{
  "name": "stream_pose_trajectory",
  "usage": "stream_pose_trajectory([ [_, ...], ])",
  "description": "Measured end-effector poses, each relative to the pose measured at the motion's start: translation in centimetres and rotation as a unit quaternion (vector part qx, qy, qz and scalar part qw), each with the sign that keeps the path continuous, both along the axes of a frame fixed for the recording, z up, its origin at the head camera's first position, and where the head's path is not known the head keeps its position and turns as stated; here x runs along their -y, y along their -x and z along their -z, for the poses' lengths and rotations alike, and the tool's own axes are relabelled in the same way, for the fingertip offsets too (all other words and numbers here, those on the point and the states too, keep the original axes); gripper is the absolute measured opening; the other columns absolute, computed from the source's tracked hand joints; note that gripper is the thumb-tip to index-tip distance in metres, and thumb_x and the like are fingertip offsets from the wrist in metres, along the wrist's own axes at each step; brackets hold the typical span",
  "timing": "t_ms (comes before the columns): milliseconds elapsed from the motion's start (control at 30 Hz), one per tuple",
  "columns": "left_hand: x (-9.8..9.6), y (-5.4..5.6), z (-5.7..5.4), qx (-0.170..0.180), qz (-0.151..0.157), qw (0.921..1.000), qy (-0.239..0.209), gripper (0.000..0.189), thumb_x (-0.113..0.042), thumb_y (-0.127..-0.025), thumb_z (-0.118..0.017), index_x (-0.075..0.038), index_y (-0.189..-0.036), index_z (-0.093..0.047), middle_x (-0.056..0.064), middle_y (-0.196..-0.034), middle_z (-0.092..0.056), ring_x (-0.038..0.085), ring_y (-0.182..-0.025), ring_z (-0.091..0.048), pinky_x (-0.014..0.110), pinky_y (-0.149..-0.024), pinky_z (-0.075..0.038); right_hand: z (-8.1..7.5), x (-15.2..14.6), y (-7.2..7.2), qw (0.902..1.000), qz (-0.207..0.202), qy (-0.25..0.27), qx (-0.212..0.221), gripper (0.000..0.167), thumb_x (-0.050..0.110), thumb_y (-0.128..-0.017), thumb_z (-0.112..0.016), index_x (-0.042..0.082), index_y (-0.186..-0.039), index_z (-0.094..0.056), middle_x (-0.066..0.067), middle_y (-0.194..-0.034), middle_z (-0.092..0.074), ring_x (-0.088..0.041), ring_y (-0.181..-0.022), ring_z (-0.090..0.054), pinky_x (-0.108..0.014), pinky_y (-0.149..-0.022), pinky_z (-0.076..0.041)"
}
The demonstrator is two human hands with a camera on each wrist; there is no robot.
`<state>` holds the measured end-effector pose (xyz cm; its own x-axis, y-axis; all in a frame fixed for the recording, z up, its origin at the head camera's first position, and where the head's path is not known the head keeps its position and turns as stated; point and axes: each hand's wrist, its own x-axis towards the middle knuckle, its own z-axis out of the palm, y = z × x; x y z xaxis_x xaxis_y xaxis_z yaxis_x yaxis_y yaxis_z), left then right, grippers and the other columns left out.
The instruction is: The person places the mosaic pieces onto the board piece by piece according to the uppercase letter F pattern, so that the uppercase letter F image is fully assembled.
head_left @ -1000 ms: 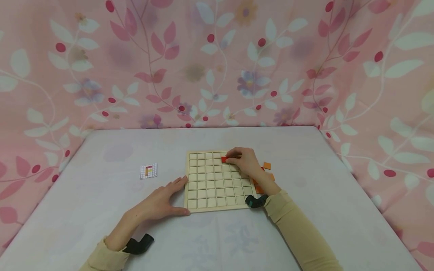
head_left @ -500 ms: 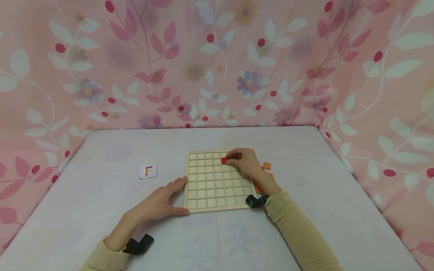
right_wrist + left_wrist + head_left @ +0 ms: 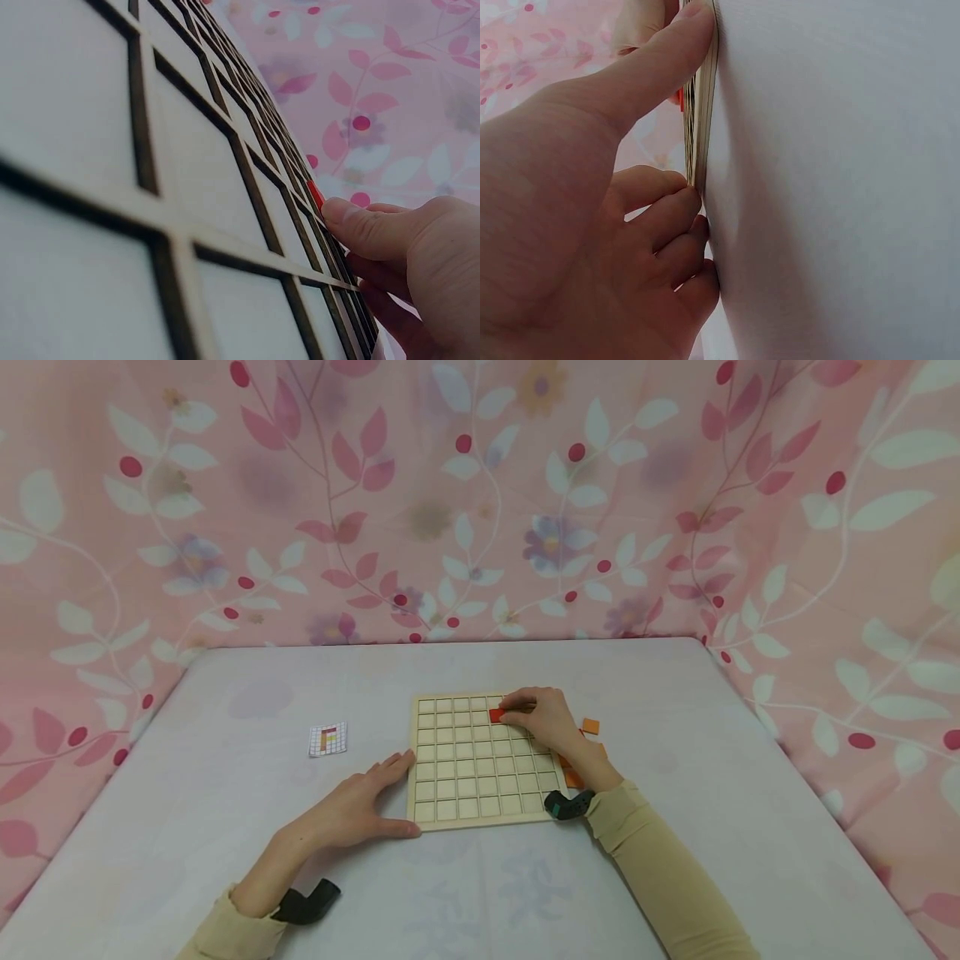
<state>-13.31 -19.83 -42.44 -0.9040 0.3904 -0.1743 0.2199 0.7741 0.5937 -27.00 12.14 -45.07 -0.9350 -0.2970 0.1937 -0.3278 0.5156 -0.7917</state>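
Note:
A square wooden grid board (image 3: pixel 467 767) lies flat on the table. Near its far edge my right hand (image 3: pixel 543 717) pinches a red square tile (image 3: pixel 496 716) between thumb and fingers, low over a cell in the second row from the back. The right wrist view shows the red tile (image 3: pixel 316 194) at the thumb tip, close to the grid. With fingers spread, my left hand (image 3: pixel 352 802) touches the board's left edge, its thumb at the near left corner. The left wrist view has the thumb and fingertips against the board's side (image 3: pixel 700 135).
Several orange and red tiles (image 3: pixel 574 778) lie along the board's right side, partly hidden by the right wrist. One orange tile (image 3: pixel 591 727) sits farther back. A small card with a coloured grid pattern (image 3: pixel 327 739) lies left of the board on the white-covered table (image 3: pixel 247 760).
The red tile has shifted slightly toward me and now lies flatter over its cell, with the right hand still pinching it. The left hand has not moved.

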Motion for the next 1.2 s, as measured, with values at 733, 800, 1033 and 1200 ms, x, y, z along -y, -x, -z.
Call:
stream_pose_trajectory([
  [733,0.0,0.1,0.1,-0.002,0.000,1.0000,0.000,0.107,-0.059,-0.074,-0.081,-0.019,-0.159,-0.029,0.014,-0.163,-0.029,0.044,-0.149,-0.025,0.067,-0.117,-0.018,-1.0,-0.1,0.0,0.9991,0.002,0.031,0.029,0.023,0.021,-0.086,-0.080,0.011,-0.107,-0.077,-0.002,-0.105,-0.075,-0.020,-0.102,-0.070,-0.038,-0.091,-0.056],
  [800,0.0,0.0,0.0,-0.001,0.002,1.0000,-0.001,0.107,-0.059,-0.074,-0.081,-0.018,-0.159,-0.029,0.015,-0.163,-0.029,0.045,-0.148,-0.025,0.067,-0.117,-0.018,-1.6,-0.3,0.0,0.9987,0.008,0.039,0.032,0.025,0.023,-0.086,-0.080,0.010,-0.107,-0.077,-0.001,-0.106,-0.076,-0.020,-0.107,-0.069,-0.039,-0.093,-0.055],
  [1033,0.1,-0.1,-0.2,-0.006,0.006,1.0000,0.002,0.107,-0.059,-0.075,-0.080,-0.017,-0.159,-0.030,0.016,-0.162,-0.030,0.046,-0.148,-0.026,0.066,-0.117,-0.020,-3.6,-2.4,0.0,0.9993,0.019,0.030,0.008,0.026,0.027,-0.089,-0.078,0.010,-0.108,-0.076,-0.004,-0.113,-0.074,-0.024,-0.115,-0.065,-0.045,-0.095,-0.054],
  [1200,0.1,0.0,-0.1,-0.004,0.006,1.0000,0.002,0.107,-0.058,-0.074,-0.081,-0.017,-0.159,-0.030,0.015,-0.163,-0.029,0.045,-0.148,-0.026,0.066,-0.117,-0.019,-3.5,-4.4,0.1,0.9991,0.039,0.010,0.015,0.024,0.029,-0.089,-0.077,0.015,-0.109,-0.076,-0.002,-0.113,-0.073,-0.022,-0.118,-0.064,-0.046,-0.101,-0.051],
])
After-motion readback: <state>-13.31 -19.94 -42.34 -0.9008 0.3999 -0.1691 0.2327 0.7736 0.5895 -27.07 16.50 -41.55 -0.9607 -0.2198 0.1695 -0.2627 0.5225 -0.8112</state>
